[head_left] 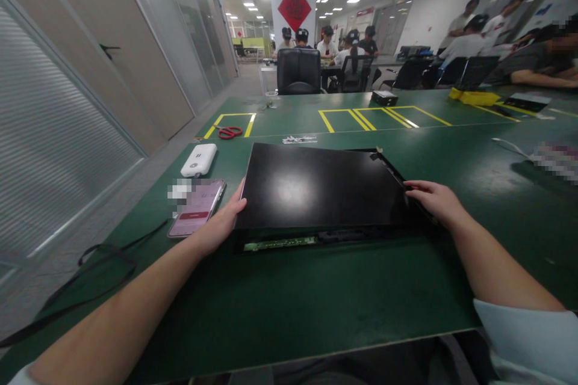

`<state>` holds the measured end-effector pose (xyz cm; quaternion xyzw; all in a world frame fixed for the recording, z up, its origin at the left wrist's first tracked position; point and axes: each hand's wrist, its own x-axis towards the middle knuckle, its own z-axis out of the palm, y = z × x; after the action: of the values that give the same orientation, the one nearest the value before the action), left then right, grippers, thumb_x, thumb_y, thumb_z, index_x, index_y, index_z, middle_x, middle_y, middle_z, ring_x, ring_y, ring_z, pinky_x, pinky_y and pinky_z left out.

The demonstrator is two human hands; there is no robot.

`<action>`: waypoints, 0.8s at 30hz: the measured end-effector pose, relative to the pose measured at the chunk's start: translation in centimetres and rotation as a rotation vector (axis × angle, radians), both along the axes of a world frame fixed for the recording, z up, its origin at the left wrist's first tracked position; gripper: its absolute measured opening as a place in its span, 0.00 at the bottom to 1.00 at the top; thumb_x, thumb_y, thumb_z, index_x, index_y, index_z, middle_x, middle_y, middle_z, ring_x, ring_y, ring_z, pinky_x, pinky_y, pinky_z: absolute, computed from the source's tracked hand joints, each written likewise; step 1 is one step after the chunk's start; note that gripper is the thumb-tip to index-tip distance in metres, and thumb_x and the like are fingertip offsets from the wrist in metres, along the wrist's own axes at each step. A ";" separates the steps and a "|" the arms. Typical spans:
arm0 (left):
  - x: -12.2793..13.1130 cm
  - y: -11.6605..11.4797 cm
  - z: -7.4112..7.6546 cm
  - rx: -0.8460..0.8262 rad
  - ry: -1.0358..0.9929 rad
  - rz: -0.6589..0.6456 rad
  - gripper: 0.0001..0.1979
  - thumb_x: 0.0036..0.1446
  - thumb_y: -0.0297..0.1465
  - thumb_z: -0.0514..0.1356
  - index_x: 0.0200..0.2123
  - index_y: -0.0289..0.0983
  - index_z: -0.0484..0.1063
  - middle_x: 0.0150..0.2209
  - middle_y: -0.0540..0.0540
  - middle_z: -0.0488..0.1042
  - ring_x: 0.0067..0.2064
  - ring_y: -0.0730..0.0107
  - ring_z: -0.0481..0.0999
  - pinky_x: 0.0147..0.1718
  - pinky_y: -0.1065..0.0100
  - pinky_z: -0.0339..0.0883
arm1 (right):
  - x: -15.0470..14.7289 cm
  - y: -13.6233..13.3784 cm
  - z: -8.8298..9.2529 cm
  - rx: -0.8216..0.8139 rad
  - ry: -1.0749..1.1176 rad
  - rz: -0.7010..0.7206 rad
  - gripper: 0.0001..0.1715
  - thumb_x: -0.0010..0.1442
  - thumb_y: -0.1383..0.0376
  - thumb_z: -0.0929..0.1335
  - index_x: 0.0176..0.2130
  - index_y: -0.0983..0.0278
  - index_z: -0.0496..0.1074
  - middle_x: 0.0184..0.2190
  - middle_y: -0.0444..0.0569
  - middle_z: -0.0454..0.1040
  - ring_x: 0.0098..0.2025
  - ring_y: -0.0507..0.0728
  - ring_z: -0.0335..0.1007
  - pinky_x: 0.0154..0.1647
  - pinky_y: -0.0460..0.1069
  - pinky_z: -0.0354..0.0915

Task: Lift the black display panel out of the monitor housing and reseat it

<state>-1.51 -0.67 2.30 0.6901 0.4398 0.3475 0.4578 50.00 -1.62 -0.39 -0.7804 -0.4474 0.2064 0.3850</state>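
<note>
A glossy black screen panel [311,189] lies tilted over a black frame [352,236], its left side raised. Along the near side of the frame, a strip of green circuit board [280,244] shows below the panel. My left hand [226,216] grips the panel's left edge, thumb on top and fingers mostly hidden behind. At the right edge, my right hand [436,200] is closed in a pinch, fingertips where panel and frame lie close together. The frame's far right corner [379,151] shows past the panel; most of the frame is covered.
Left on the green table [316,301] are a phone [197,207], a white power bank [199,160] and a black strap [103,246]. Farther back are red-handled scissors [230,132], small silvery pieces [298,139], a black box [383,98] and a yellow tray [473,97]. Several people sit beyond.
</note>
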 end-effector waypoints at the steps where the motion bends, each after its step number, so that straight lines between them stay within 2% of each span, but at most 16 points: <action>1: 0.1 0.0 0.0 -0.010 -0.018 0.002 0.43 0.67 0.51 0.52 0.79 0.42 0.45 0.76 0.49 0.57 0.79 0.47 0.42 0.76 0.49 0.35 | 0.2 0.1 -0.1 -0.019 -0.026 0.009 0.22 0.47 0.60 0.74 0.44 0.59 0.85 0.37 0.51 0.84 0.38 0.62 0.79 0.42 0.55 0.73; 6: 0.5 -0.1 0.0 -0.035 -0.119 -0.025 0.44 0.67 0.49 0.54 0.79 0.42 0.41 0.78 0.49 0.51 0.79 0.44 0.42 0.75 0.46 0.35 | 0.8 0.4 -0.3 -0.071 -0.206 0.116 0.26 0.51 0.57 0.73 0.49 0.61 0.85 0.34 0.52 0.83 0.37 0.63 0.78 0.43 0.57 0.73; 10: 0.5 -0.2 0.1 0.002 -0.082 -0.016 0.44 0.67 0.49 0.53 0.79 0.43 0.41 0.79 0.50 0.49 0.79 0.45 0.37 0.75 0.46 0.32 | 1.1 0.6 -0.8 -0.063 -0.249 0.190 0.28 0.52 0.56 0.72 0.51 0.63 0.84 0.36 0.54 0.83 0.40 0.64 0.79 0.46 0.58 0.73; 15: 0.5 -0.1 0.0 0.018 -0.028 0.022 0.42 0.69 0.50 0.51 0.79 0.42 0.42 0.79 0.50 0.48 0.80 0.48 0.36 0.75 0.48 0.32 | 1.3 0.6 -1.3 -0.050 -0.275 0.191 0.30 0.53 0.53 0.72 0.52 0.64 0.84 0.33 0.53 0.80 0.37 0.62 0.77 0.40 0.57 0.73; 20: 0.6 0.2 -0.3 0.020 -0.018 0.043 0.43 0.68 0.51 0.50 0.79 0.41 0.43 0.79 0.50 0.49 0.79 0.47 0.39 0.75 0.49 0.37 | 1.0 0.5 -0.9 -0.052 -0.299 0.180 0.30 0.53 0.53 0.72 0.51 0.63 0.84 0.37 0.54 0.79 0.39 0.63 0.77 0.42 0.57 0.73; 24: 0.9 -0.2 0.3 -0.035 -0.025 0.059 0.43 0.68 0.52 0.50 0.79 0.42 0.43 0.79 0.50 0.49 0.79 0.46 0.44 0.75 0.49 0.41 | 0.3 0.4 -0.3 -0.061 -0.298 0.169 0.27 0.52 0.55 0.73 0.49 0.63 0.84 0.36 0.54 0.79 0.39 0.63 0.77 0.43 0.56 0.73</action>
<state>-0.58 -0.83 2.59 0.6645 0.4601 0.3614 0.4649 50.31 -1.25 -0.72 -0.7734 -0.5570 0.1333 0.2717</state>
